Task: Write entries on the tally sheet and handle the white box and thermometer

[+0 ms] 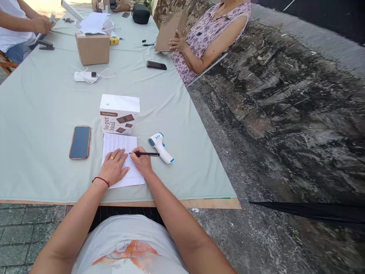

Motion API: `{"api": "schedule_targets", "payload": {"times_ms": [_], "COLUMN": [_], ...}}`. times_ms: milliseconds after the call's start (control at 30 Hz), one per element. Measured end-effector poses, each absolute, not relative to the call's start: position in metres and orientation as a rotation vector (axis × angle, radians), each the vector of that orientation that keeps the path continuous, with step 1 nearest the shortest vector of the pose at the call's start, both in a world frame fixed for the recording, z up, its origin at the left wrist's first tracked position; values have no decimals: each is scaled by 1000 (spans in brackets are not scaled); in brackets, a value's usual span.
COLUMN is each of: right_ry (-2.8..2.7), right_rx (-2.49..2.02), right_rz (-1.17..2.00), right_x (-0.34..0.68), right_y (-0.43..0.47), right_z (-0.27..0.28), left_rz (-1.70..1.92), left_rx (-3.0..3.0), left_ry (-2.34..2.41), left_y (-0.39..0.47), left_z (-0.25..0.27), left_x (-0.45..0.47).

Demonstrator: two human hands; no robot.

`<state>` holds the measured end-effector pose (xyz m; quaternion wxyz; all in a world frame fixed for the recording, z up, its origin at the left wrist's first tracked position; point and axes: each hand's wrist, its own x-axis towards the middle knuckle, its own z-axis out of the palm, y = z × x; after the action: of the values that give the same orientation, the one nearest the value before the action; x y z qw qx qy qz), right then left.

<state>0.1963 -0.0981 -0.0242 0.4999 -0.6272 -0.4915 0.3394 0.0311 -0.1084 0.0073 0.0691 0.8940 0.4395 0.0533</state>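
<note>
A printed sheet of paper point(125, 179) lies on the table in front of me, covered in small rows of text. My left hand point(114, 167) rests flat on it with the fingers spread. In my right hand point(141, 161) is a black pen point(149, 154), its tip at the paper close to my left fingertips. Just beyond the sheet stands a white box point(119, 102) with chocolate bars pictured on it. A white and blue infrared thermometer point(161, 148) lies right of my right hand. To the left is a phone point(80, 142) with a brown case, face up.
A cloth-covered table point(42, 160) stretches ahead. Farther along are a white device with a cord point(85, 76), a cardboard box point(94, 49), a dark phone point(156, 65), a yellow tape measure point(114, 40) and a black case point(140, 14). Other people sit around it; one holds cardboard point(168, 32).
</note>
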Motion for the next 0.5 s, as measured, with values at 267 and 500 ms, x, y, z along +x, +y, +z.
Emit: {"api": "schedule_targets", "payload": {"times_ms": [267,500], "right_ry": [-1131,-1152], "right_rx": [-1512,-1523], "right_rz": [789,774], "right_x": [197,196], "right_y": [-98,-98], "right_z": [-25,-25], "left_rz": [163,222], "left_rx": [2690,2689], "left_ry": [1322,1314], "left_y": [-108,-108], "left_z": [6,4], "left_x": [31,30]}}
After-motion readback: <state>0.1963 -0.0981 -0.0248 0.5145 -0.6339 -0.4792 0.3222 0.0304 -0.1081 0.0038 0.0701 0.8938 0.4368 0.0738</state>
